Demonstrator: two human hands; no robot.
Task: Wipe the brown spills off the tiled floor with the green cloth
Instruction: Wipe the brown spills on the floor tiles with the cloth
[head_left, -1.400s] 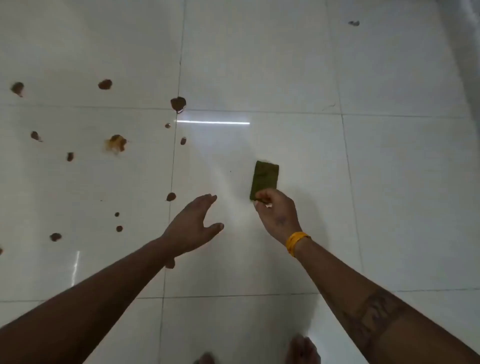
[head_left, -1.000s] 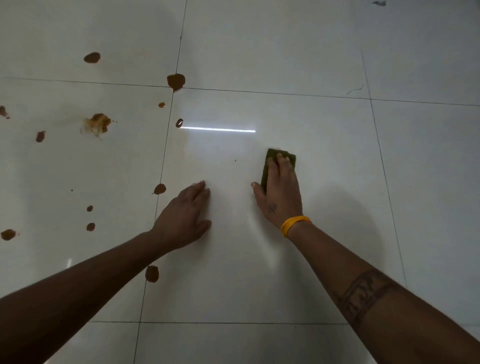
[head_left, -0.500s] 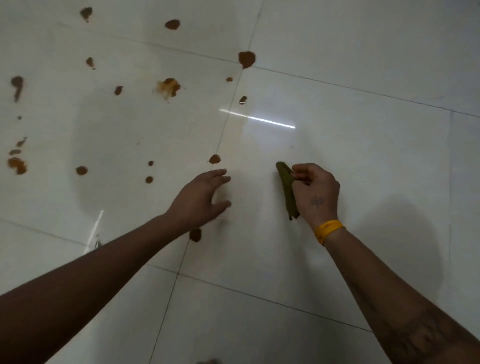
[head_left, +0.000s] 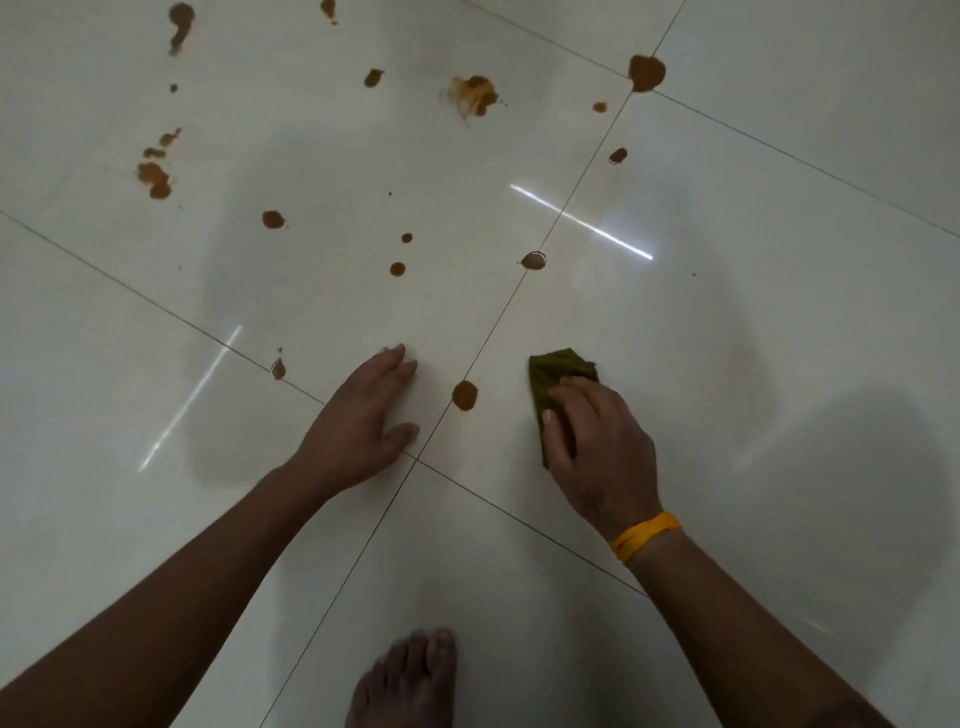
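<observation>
The right hand (head_left: 597, 447) is pressing down on the green cloth (head_left: 558, 375), fingers bent over its near part and the thumb lying along its left edge, so the cloth is being held flat against the tiled floor (head_left: 779, 364). The far corner of the cloth is poking out beyond the fingertips. A yellow band (head_left: 644, 536) is sitting on that wrist.

Just to the left of the cloth, a round brown spill (head_left: 464, 395) is lying right on the grout line, apart from the cloth and not yet touched by it. On the other side of that spot the left hand (head_left: 358, 423) is resting flat on the floor, fingers straight and relaxed, thumb spread out, holding nothing.

Further out, more brown spills are dotting the tiles: a drop (head_left: 533, 260) on the grout line beyond the hands, two small ones (head_left: 397, 268) to its left, another drop (head_left: 278, 368) near the left hand, a smeared orange-brown patch (head_left: 474, 96) and a big blob (head_left: 646, 73) at a tile corner far off.

A bare foot (head_left: 410, 680) is showing at the bottom edge.
</observation>
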